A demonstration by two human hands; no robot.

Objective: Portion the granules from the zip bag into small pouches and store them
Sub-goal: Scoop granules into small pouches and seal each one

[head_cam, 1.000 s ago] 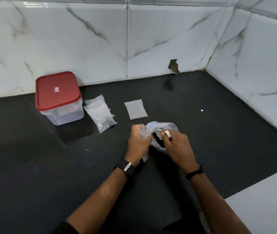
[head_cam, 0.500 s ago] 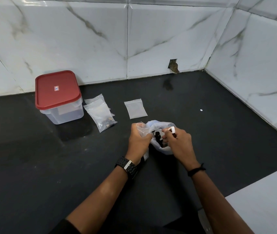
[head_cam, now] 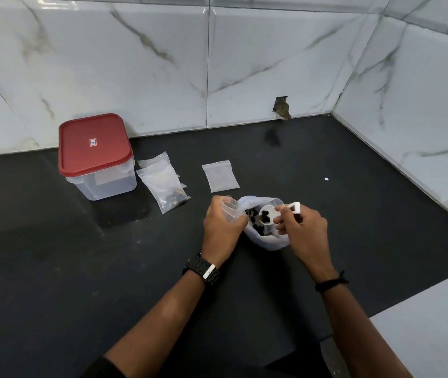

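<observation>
Single head-worn wide-angle view, looking forward and down at close range onto a matte black countertop [head_cam: 53, 268] bounded by white marble-patterned wall tiles [head_cam: 149, 64] meeting in a corner.

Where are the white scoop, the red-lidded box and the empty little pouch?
white scoop [head_cam: 268, 216]: head view, on its bowl.
red-lidded box [head_cam: 93, 144]: head view, on the lid.
empty pouch [head_cam: 220, 176]: head view, its middle.

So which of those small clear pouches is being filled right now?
The small pouch pinched open in the left hand. The flat pouch and the pouches beside the red-lidded box lie untouched on the counter.
</observation>
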